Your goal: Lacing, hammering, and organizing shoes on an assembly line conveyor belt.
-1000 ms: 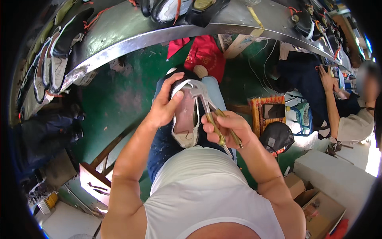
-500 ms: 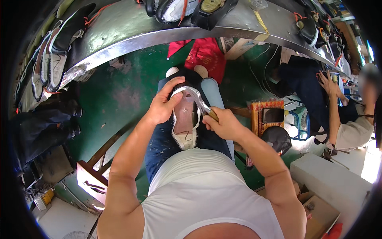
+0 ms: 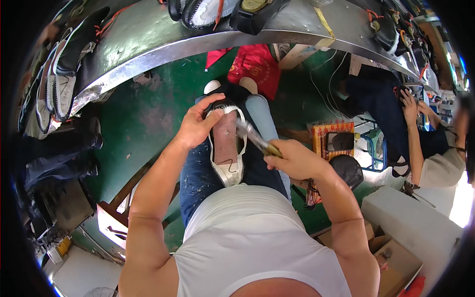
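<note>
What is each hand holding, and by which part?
Left hand: the shoe, by its far end. Right hand: the metal tool, by its gold-coloured handle.

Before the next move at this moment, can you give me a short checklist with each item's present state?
1. Left hand gripping the shoe at its toe end: ok.
2. Right hand wrapped round the metal tool: ok.
3. Right-side white edge flat against the pink sole: not ok, a gap shows.
4. Tool's jaws shut on the shoe: cannot tell, blurred.
5. Co-worker's hands away from the shoe: ok.
</note>
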A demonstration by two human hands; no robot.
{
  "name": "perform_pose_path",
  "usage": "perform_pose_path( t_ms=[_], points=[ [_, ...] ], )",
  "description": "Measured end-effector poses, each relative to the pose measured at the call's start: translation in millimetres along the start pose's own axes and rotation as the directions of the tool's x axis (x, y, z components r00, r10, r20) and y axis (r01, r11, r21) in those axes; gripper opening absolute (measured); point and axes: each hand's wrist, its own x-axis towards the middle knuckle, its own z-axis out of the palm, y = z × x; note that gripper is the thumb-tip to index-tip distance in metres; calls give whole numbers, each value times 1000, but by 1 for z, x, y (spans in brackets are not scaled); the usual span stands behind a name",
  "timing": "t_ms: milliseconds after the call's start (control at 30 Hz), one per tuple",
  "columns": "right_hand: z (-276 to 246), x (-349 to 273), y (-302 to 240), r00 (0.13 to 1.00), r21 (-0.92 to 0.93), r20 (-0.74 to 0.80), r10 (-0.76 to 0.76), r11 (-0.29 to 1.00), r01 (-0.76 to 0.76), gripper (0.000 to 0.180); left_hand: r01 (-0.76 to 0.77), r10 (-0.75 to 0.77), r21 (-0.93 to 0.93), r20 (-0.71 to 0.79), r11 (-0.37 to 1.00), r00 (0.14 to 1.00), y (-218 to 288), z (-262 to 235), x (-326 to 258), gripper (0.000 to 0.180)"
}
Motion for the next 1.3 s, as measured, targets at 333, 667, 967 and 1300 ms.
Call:
perform_pose_path(
  t_ms=[333,667,967,1300],
  points=[
    [29,49,43,788,73,-615,-7,995,65,51,405,-372,355,-160,843,914,-1,39,-50,47],
    [43,47,93,792,-84,-607,-59,996,10,41,336,-289,-243,208,910,934,-34,48,-70,81],
    [38,-15,48,930,-492,-190,-315,850,187,22,140,-126,-84,153,987,980,-55,75,-93,87],
    [73,7,52,932,-438,-282,-228,895,86,22,386,-363,-30,-411,922,836,-48,94,-58,58]
  ],
)
